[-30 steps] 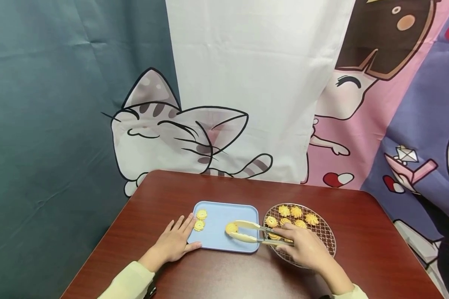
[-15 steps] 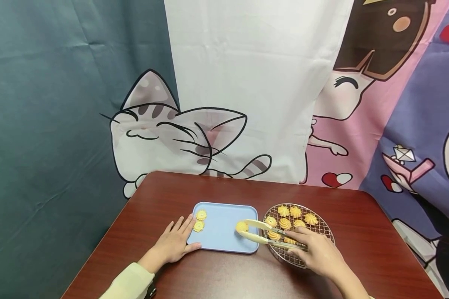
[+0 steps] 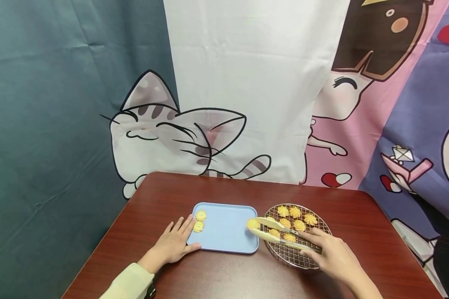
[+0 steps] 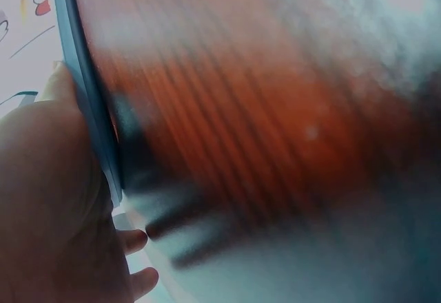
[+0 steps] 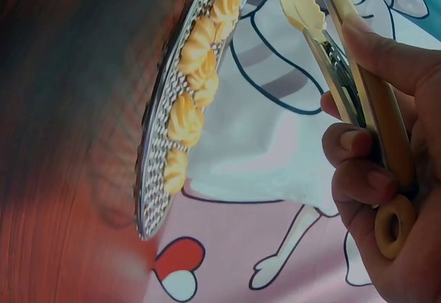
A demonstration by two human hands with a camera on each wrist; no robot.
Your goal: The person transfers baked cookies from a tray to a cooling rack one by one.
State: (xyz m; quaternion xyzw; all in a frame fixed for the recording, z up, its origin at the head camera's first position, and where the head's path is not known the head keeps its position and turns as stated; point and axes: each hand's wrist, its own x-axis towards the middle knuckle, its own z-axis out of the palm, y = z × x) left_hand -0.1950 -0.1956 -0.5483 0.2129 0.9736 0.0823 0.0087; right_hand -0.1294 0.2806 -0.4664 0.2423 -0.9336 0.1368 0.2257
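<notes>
My left hand (image 3: 171, 244) lies flat at the left end of a light blue tray (image 3: 224, 232), fingers spread and straight, touching its edge. The left wrist view shows that hand (image 4: 55, 193) against the tray's side (image 4: 88, 86). My right hand (image 3: 334, 254) grips tongs (image 3: 271, 223) with cream, scalloped tips and metal arms. Between the tips is a round yellow cookie (image 3: 252, 224), over the tray's right edge. Fingers and thumb wrap the tongs' arms (image 5: 389, 120) in the right wrist view. Two yellow flower-shaped cookies (image 3: 200, 215) sit at the tray's left end.
Right of the tray stands a round wire rack (image 3: 289, 256) bearing several swirled cookies (image 3: 311, 219), partly under the tongs. Both rest on a dark red-brown wooden table (image 3: 164, 195). A printed cartoon curtain (image 3: 228, 62) hangs behind the table.
My right hand has moved to the right with the tongs, carrying the cookie from over the tray's middle to its right edge. The left hand has stayed in place.
</notes>
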